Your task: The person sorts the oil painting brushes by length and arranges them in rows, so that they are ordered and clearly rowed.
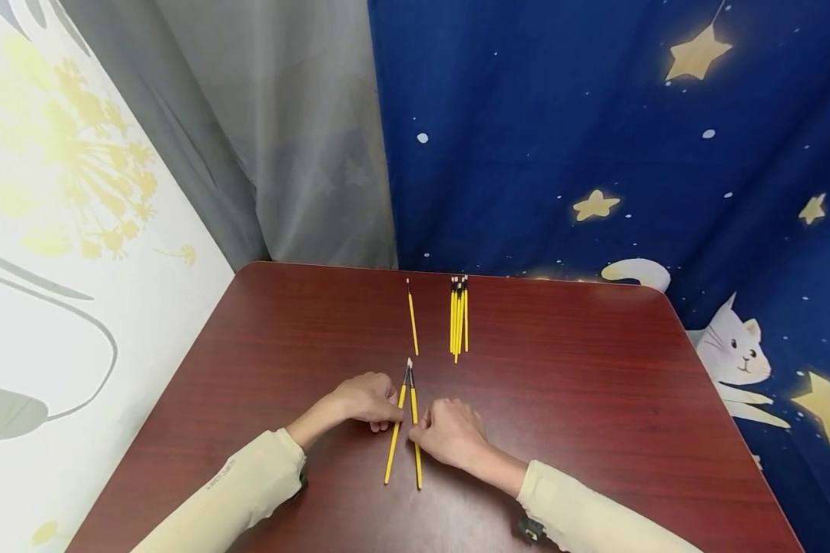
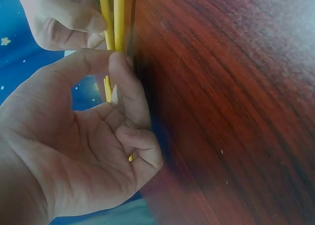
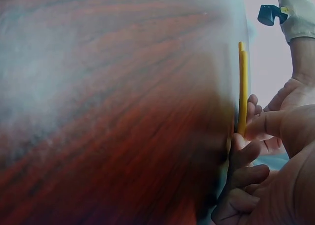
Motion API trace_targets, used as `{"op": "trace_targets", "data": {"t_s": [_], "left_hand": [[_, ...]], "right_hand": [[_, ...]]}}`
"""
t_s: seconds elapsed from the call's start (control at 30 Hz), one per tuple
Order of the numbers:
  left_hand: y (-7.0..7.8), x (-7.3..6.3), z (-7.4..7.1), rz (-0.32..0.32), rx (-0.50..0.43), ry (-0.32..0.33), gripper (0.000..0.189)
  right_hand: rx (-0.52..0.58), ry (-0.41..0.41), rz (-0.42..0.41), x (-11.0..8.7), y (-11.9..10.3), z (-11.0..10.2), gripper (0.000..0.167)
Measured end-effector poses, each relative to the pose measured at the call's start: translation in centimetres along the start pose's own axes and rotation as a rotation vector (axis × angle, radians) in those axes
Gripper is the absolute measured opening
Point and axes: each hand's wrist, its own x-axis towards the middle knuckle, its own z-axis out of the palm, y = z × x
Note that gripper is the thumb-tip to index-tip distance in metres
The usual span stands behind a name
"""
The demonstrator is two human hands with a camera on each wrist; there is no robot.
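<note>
Two paintbrushes with yellow handles, dark ferrules and pale tips lie near the middle of the table, tips close together, handle ends spread apart. My left hand (image 1: 368,399) pinches the left paintbrush (image 1: 391,455) between thumb and index finger. In the left wrist view its thumb and index meet on a yellow handle (image 2: 119,18). The right paintbrush (image 1: 418,467) is pinched along its handle by my right hand (image 1: 453,434). In the right wrist view, thumb and index close on a handle (image 3: 243,97), the other fingers curled below.
Farther back, a lone paintbrush (image 1: 413,322) lies on the dark red wooden table (image 1: 560,399). Right of it sits a bunch of several paintbrushes (image 1: 459,319). Blue star-patterned and grey curtains (image 1: 318,138) hang behind the table, and a pale patterned wall (image 1: 55,307) stands at left.
</note>
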Motion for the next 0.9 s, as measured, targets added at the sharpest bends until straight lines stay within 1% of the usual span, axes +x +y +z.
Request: {"op": "trace_targets", "data": {"t_s": [0.23, 0.4, 0.57, 0.63, 0.8, 0.9], "left_hand": [[0.8, 0.2, 0.1, 0.008, 0.081, 0.033, 0.028], [1.3, 0.4, 0.2, 0.005, 0.123, 0.034, 0.031], [1.7, 0.6, 0.2, -0.006, 0.144, 0.019, 0.036], [1.7, 0.7, 0.1, -0.002, 0.145, 0.01, 0.036], [1.6, 0.7, 0.0, 0.022, 0.131, -0.013, 0.031], [1.6, 0.7, 0.0, 0.023, 0.124, -0.019, 0.028]], "right_hand": [[0.01, 0.005, -0.001, 0.4, -0.1, 0.0, 0.033], [0.015, 0.008, -0.009, 0.7, -0.1, 0.1, 0.033], [0.009, 0.007, -0.004, 0.8, -0.2, 0.2, 0.034], [0.009, 0.009, -0.008, 0.8, -0.2, 0.2, 0.035], [0.001, 0.003, -0.014, 0.6, -0.2, 0.1, 0.032], [-0.002, -0.001, -0.013, 0.6, -0.1, 0.1, 0.03]]}}
